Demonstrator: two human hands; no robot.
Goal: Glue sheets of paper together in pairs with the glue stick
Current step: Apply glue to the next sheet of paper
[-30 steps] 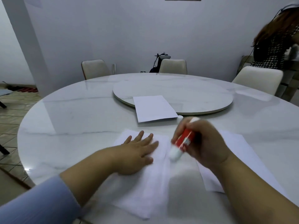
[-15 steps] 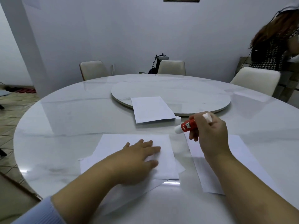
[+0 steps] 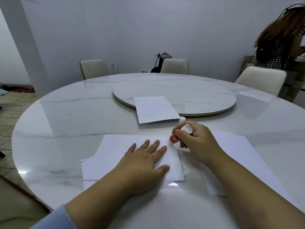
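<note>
While the left hand (image 3: 145, 161), fingers spread, pins the top sheet (image 3: 115, 149), the right hand (image 3: 196, 142), fingers pinching the glue stick (image 3: 175, 138), should stroke lightly along its edge.

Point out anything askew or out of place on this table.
The sheets under the left hand are not squared up: the top sheet sits rotated over the lower sheets, whose corners poke out at left and right. The glue stick's cap stands loose by the far sheet. Nothing looks spilled or torn.
</note>
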